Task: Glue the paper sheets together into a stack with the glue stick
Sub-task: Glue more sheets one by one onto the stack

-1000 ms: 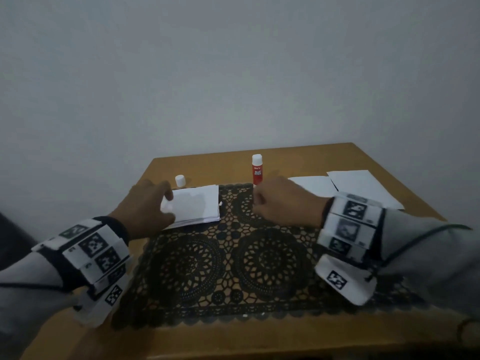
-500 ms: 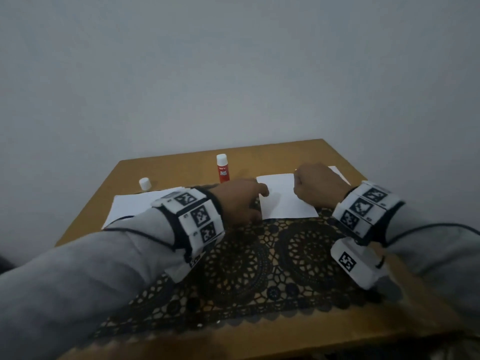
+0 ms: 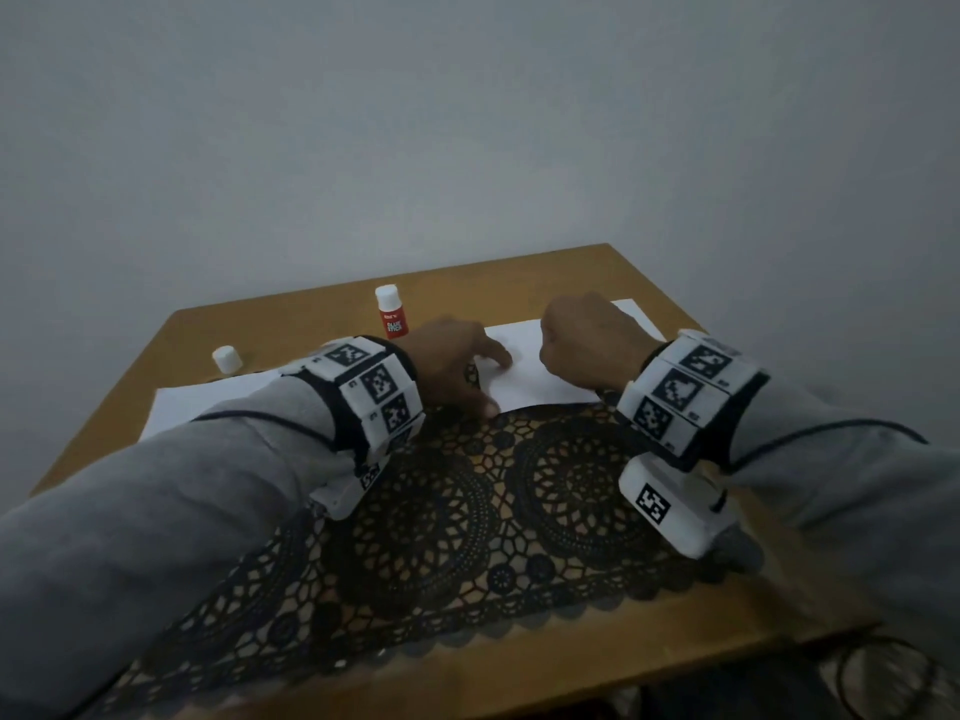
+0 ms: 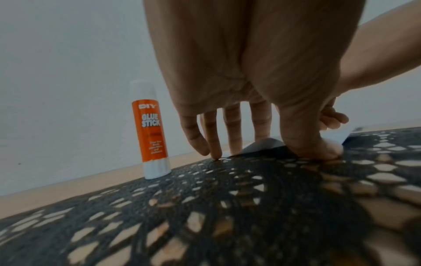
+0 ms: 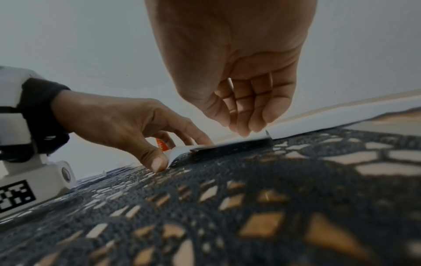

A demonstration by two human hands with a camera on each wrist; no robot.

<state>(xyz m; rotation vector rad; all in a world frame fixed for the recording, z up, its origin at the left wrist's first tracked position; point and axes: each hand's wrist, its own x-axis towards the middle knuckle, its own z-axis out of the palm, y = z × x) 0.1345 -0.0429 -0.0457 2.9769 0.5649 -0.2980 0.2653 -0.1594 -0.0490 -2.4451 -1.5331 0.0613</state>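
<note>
A white paper sheet [image 3: 524, 374] lies at the far edge of the black lace mat [image 3: 519, 511], between my two hands. My left hand [image 3: 460, 366] pinches its left corner, thumb under and forefinger on top, so the corner [image 5: 180, 150] curls up. My right hand [image 5: 239, 126] has its curled fingers and thumb bunched on the sheet's near edge. The orange glue stick [image 3: 391, 311] stands upright behind my left hand, and its white cap [image 3: 226, 359] stands apart on the left. The paper stack [image 3: 208, 402] lies partly hidden under my left forearm.
Another white sheet [image 3: 636, 311] shows behind my right hand near the table's right edge. The wooden table [image 3: 519, 662] is small and stands against a plain wall. A dark cable lies below the front right corner.
My left hand has left the paper stack and crossed to the right, onto the single sheet. My right hand has moved to that sheet's near edge. The view has swung right.
</note>
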